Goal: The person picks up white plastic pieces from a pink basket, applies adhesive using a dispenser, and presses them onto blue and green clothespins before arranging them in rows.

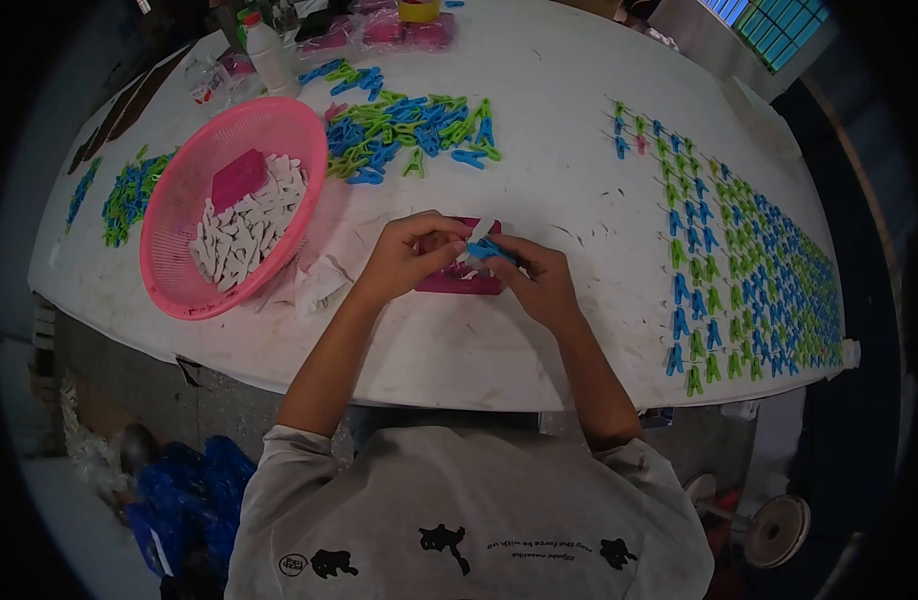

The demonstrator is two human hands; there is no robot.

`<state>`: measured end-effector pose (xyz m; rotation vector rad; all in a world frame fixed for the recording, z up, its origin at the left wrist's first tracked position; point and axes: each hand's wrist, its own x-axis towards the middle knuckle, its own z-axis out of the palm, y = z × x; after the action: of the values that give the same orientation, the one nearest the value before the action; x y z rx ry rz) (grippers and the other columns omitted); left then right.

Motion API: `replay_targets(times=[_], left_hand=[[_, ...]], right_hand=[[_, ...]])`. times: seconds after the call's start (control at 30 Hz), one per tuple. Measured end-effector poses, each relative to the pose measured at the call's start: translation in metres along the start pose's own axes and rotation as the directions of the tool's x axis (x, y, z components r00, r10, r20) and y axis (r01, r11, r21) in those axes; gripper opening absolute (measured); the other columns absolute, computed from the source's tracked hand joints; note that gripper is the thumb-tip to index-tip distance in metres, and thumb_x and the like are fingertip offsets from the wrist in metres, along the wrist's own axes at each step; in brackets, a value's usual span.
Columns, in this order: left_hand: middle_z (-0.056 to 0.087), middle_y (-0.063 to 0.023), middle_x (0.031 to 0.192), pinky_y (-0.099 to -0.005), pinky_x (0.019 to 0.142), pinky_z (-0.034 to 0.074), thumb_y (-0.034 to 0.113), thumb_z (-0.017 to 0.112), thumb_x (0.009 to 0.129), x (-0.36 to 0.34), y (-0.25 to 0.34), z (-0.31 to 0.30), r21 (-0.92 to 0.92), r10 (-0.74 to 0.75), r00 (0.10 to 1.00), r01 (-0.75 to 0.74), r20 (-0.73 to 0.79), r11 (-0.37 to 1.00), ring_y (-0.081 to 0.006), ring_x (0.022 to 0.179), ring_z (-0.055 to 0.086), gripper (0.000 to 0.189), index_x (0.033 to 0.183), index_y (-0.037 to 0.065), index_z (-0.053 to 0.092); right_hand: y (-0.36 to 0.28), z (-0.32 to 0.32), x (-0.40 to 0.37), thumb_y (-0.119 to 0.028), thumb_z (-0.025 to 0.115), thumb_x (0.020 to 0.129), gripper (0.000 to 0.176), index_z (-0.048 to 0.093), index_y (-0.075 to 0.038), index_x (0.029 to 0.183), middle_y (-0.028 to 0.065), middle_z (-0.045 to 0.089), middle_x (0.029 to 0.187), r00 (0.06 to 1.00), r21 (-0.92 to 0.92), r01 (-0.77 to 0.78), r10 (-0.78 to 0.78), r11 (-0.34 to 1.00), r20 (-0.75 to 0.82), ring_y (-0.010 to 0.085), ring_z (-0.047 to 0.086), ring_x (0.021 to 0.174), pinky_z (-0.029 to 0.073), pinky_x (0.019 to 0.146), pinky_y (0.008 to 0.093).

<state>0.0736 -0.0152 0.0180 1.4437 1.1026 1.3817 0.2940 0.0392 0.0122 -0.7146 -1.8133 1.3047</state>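
Over a magenta tray in the middle of the table, both of my hands meet. My right hand is closed on a blue clothespin. My left hand has its fingers pinched at a small white piece beside the clothespin. Some white bits show in the tray under my fingers. To the left stands a pink basket with many white pieces and a magenta block inside. A pile of blue and green clothespins lies beyond my hands.
Rows of blue and green clothespins cover the table's right side. Another pile lies at the left, behind the basket. A white bottle and plastic packs stand at the far edge. Crumpled white paper lies beside the basket.
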Motion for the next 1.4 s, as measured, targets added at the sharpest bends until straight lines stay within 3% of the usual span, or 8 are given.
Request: replay_targets(times=[1.07, 1.37, 1.4], left_hand=[[0.064, 0.0016, 0.089, -0.0186, 0.065, 0.041, -0.001, 0.07, 0.087, 0.0004, 0.0053, 0.0023, -0.01, -0.07, 0.997, 0.071, 0.033, 0.997, -0.0026, 0.073, 0.05, 0.019, 0.106, 0.002, 0.07], [0.062, 0.0036, 0.084, -0.0179, 0.062, 0.04, -0.001, 0.069, 0.088, 0.0009, 0.0058, 0.0029, 0.008, -0.068, 0.997, 0.067, 0.034, 0.998, -0.0016, 0.07, 0.048, 0.019, 0.106, 0.002, 0.07], [0.058, 0.0054, 0.078, -0.0177, 0.059, 0.038, -0.001, 0.068, 0.089, 0.0012, 0.0067, 0.0044, 0.007, -0.044, 0.999, 0.044, 0.031, 0.999, -0.0009, 0.067, 0.046, 0.019, 0.107, 0.001, 0.069]], right_hand=[[0.0003, -0.0021, 0.0005, -0.013, 0.072, 0.09, 0.032, 0.067, 0.001, 0.119, 0.0072, 0.07, 0.097, 1.0, 0.024, 0.013, -0.013, 1.0, 0.005, 0.0079, 0.058, 0.074, 0.048, 0.068, 0.0239], [0.0036, -0.002, 0.0005, -0.013, 0.073, 0.09, 0.032, 0.067, 0.001, 0.118, 0.0057, 0.07, 0.093, 1.0, 0.026, -0.002, 0.002, 1.0, -0.004, 0.0077, 0.056, 0.072, 0.047, 0.066, 0.0237], [0.0034, -0.0018, 0.0007, -0.013, 0.073, 0.09, 0.032, 0.067, 0.001, 0.118, 0.0057, 0.07, 0.093, 1.0, 0.025, -0.001, 0.001, 1.0, -0.004, 0.0077, 0.056, 0.072, 0.047, 0.066, 0.0237]])
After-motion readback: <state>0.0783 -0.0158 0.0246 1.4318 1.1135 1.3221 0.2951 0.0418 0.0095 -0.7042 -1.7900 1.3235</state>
